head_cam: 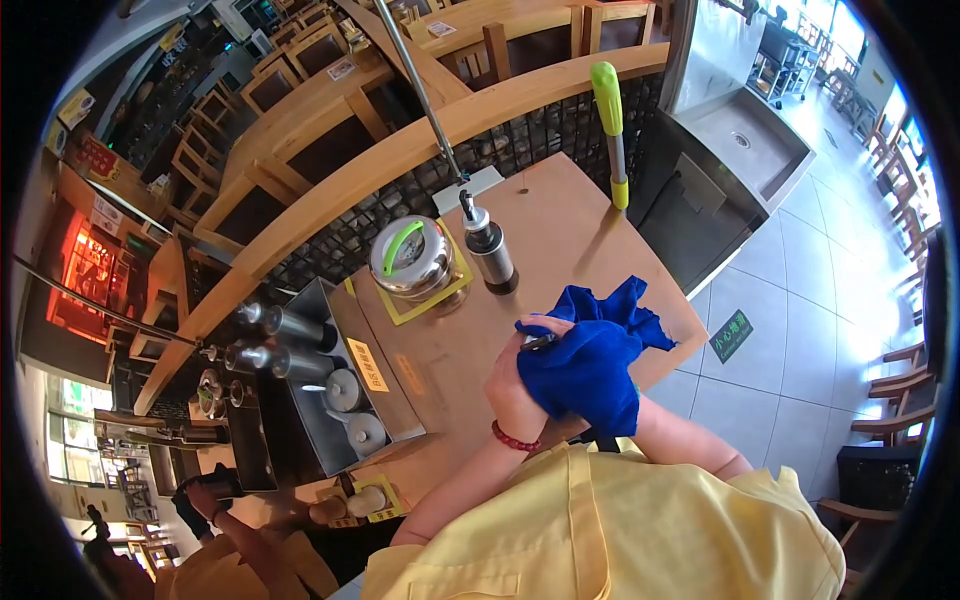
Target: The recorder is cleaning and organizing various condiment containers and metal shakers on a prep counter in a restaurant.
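Note:
My left hand (517, 382), with a red bead bracelet at its wrist, grips a small dark and metallic object (538, 343), mostly hidden by fingers and cloth. A crumpled blue cloth (589, 367) lies against it and covers my right hand; only the right forearm (686, 439) shows below the cloth. Both hands are above the wooden counter's front edge. Beyond them stands a dark bottle with a pour spout (491, 259). To its left, a round steel pot with a green-handled lid (412, 259) rests on a yellow-edged square.
A metal tray (330, 450) at left holds steel-and-dark bottles (300, 330) and lidded pots (345, 390). A green-handled pole (613, 135) stands at the counter's far right, near a steel sink (742, 142). A curved wooden rail (405, 154) runs behind. Lower left looks like a reflection.

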The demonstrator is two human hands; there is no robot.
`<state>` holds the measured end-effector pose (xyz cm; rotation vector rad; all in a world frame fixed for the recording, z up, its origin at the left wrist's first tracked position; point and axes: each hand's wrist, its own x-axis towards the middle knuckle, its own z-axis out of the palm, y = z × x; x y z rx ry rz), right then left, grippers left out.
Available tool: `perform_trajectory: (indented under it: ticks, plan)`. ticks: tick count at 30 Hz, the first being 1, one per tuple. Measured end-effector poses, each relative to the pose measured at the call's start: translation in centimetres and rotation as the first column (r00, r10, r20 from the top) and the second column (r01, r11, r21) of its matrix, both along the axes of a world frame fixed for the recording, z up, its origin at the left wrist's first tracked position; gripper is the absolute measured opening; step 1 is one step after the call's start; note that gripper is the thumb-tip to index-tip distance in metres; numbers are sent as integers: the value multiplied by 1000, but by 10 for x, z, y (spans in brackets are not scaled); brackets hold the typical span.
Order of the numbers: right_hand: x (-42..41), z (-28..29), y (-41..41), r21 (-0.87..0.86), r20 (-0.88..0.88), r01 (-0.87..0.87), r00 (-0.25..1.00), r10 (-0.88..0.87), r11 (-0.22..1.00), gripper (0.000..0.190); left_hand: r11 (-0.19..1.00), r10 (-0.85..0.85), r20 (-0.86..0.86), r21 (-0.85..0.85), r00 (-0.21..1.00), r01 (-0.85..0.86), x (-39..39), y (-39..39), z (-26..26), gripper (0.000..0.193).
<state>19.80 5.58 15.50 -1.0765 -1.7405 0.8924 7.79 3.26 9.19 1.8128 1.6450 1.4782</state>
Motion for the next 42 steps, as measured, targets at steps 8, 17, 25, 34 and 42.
perform_trajectory:
  ticks: [8,17,25,34,42]
  plan:
    - [21,15,12,33,44,-222,974,220,974,36,1000,-21,-47,-14,999,20,-8,-2,-3,42]
    - [35,5,20,-154,-243,-377,911,334,914,43,990,-134,12,42,991,133,-7,1,13,39]
    - [25,-4,21,-171,127,-236,957,259,957,37,967,-214,101,-115,972,225,-12,-3,16,36]
    - [19,27,22,-148,515,-105,841,167,983,26,954,-272,109,-101,956,283,-15,0,12,38]
    - [12,-15,32,377,356,-13,925,-132,926,31,912,-297,135,-252,945,323,-13,-4,15,39]
